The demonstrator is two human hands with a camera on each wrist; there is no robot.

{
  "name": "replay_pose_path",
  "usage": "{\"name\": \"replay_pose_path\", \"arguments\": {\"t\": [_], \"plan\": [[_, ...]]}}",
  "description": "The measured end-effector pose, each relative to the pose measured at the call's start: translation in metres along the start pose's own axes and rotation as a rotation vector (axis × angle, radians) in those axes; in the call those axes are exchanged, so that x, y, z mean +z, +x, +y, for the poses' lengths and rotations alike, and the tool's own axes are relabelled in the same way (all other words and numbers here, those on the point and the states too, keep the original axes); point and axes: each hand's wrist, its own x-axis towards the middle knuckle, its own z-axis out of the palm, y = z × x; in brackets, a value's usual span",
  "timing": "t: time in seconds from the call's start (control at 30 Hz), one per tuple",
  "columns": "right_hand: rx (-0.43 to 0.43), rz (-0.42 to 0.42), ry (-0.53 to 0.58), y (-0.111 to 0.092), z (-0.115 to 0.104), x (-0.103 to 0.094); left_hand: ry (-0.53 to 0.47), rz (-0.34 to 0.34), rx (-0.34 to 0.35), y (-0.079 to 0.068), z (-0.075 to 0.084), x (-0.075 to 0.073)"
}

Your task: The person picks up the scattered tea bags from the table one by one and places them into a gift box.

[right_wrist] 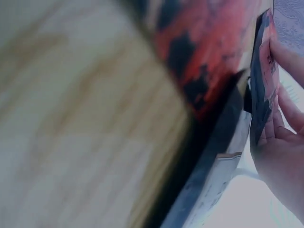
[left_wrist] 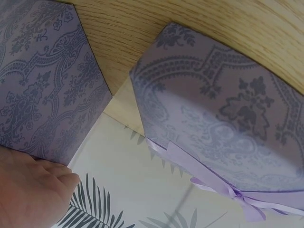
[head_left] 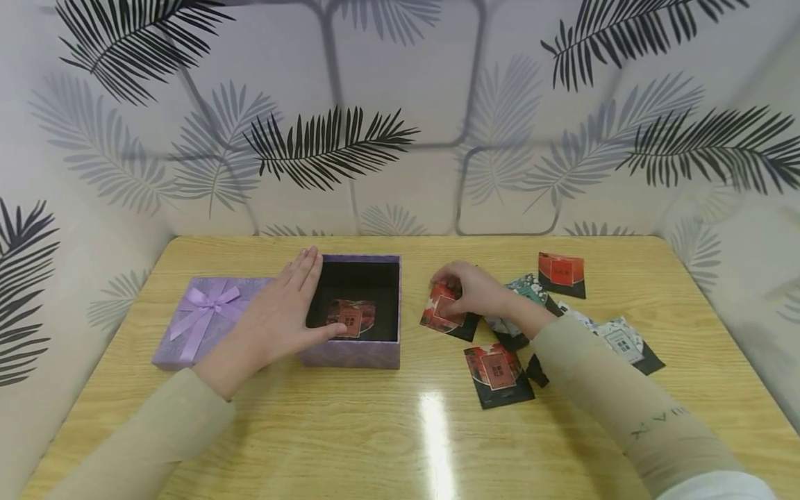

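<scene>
A purple patterned box (head_left: 351,356) with a black inside stands open on the table. One red-and-black sachet (head_left: 352,319) lies in it. My left hand (head_left: 281,312) rests on the box's left rim, fingers straight and thumb reaching over the front edge. To the right of the box, my right hand (head_left: 480,290) pinches another red-and-black sachet (head_left: 435,316) between thumb and fingers. In the right wrist view that held sachet (right_wrist: 262,80) appears edge-on, close above other packets.
The box lid (head_left: 203,316) with a lilac ribbon bow lies left of the box. Around the right forearm are a red sachet (head_left: 498,375) in front, another red sachet (head_left: 561,273) behind, a green floral sachet (head_left: 527,288) and a white one (head_left: 625,344). A leaf-patterned backdrop borders the table.
</scene>
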Motion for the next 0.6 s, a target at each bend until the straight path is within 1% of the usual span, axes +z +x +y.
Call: {"name": "replay_pose_path", "arguments": {"t": [0.17,0.27,0.43,0.6], "plan": [[0.028,0.093,0.001,0.002,-0.009,-0.009,-0.003,-0.005,-0.002,0.0,-0.001,0.0],[0.023,0.135,0.004,0.002,-0.014,-0.017,-0.008,-0.004,-0.004,0.0,0.0,-0.001],[0.038,0.165,0.023,0.002,-0.026,-0.034,-0.01,-0.003,-0.005,-0.001,0.0,-0.002],[0.082,0.208,0.002,-0.001,-0.038,-0.052,-0.014,0.001,-0.002,-0.001,0.0,-0.002]]}}
